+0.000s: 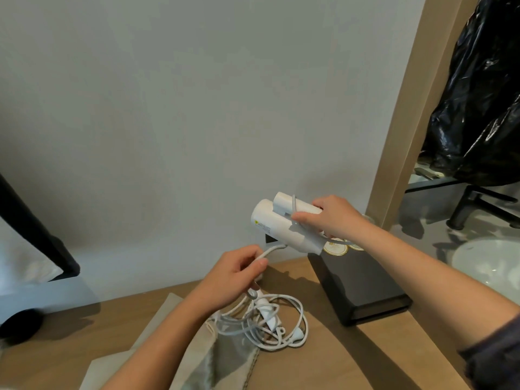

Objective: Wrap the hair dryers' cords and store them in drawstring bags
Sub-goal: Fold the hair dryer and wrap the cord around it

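Bag cut off below; right fingers curled round dryer, left fingers pinching cord, over wooden desk by grey wall

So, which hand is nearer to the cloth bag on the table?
Left. The left hand holds the cord just beyond the bag; the right hand grips the hair dryer higher up, further right.

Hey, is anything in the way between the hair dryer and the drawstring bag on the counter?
Yes. The hair dryer has its loose cord coiled partly on the bag, and the left forearm crosses above it.
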The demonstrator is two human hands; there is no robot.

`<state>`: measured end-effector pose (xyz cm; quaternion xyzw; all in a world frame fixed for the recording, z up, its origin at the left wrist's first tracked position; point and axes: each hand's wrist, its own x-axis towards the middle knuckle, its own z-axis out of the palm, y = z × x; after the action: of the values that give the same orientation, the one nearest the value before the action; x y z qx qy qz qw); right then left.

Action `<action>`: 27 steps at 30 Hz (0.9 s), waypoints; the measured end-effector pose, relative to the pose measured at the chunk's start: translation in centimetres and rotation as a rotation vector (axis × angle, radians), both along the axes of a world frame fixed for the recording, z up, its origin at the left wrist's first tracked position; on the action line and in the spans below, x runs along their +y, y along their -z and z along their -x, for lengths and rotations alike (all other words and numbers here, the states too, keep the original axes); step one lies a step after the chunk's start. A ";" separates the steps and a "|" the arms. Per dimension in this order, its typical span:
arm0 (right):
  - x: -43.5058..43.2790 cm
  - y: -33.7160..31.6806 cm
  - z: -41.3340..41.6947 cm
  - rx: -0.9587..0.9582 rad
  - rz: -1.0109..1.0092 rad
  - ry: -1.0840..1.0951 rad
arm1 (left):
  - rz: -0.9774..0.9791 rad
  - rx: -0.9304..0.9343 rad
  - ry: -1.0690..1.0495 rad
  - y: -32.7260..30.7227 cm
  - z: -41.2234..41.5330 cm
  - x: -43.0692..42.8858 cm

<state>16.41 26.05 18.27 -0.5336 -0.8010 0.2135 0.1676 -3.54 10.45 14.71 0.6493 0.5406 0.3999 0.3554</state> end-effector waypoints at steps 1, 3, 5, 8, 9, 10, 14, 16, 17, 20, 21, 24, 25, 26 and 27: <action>-0.1 0.2 0.0 -0.003 -0.008 -0.006 | 0.014 -0.051 0.037 -0.4 0.1 -0.1; -0.2 0.4 -0.1 -0.019 -0.036 0.006 | 0.066 -0.111 0.113 -0.9 0.2 -0.4; -0.2 0.5 -0.4 -0.073 -0.073 0.029 | 0.102 -0.106 0.140 -1.2 0.3 -0.4; 0.1 0.9 -1.0 -0.170 -0.082 0.019 | -0.018 0.099 0.096 -1.6 0.8 0.2; 0.1 1.2 -1.1 -0.199 -0.077 -0.001 | -0.058 0.166 0.088 -1.7 0.9 0.4; 0.1 1.5 -1.2 -0.230 -0.083 -0.029 | -0.082 0.215 0.091 -2.0 1.0 0.6; -1.1 1.9 -1.0 -0.361 -0.122 -0.207 | -0.176 0.391 0.148 -4.1 0.8 1.7; -1.8 2.1 -0.9 -0.419 -0.135 -0.302 | -0.204 0.441 0.151 -5.2 0.8 2.4; -2.1 2.3 -0.8 -0.441 -0.145 -0.342 | -0.209 0.455 0.144 -5.6 0.9 2.7; -3.0 2.7 -0.7 -0.463 -0.171 -0.422 | -0.215 0.458 0.105 -6.2 1.0 3.7; -3.4 2.7 -0.7 -0.460 -0.180 -0.446 | -0.222 0.464 0.096 -6.3 1.0 4.0; -4.1 2.5 -0.6 -0.465 -0.228 -0.513 | -0.231 0.495 0.079 -6.5 0.9 5.0; -4.2 2.3 -0.7 -0.469 -0.249 -0.529 | -0.225 0.494 0.064 -6.5 1.0 5.2; -4.4 2.1 -0.8 -0.474 -0.272 -0.545 | -0.221 0.484 0.042 -6.6 1.1 5.5; -4.6 1.9 -0.9 -0.488 -0.293 -0.561 | -0.218 0.479 0.016 -6.6 1.3 5.8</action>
<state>17.30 21.46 16.34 -0.2997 -0.9539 0.0013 -0.0180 -4.80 16.28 21.34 0.7642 0.5580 0.2877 0.1482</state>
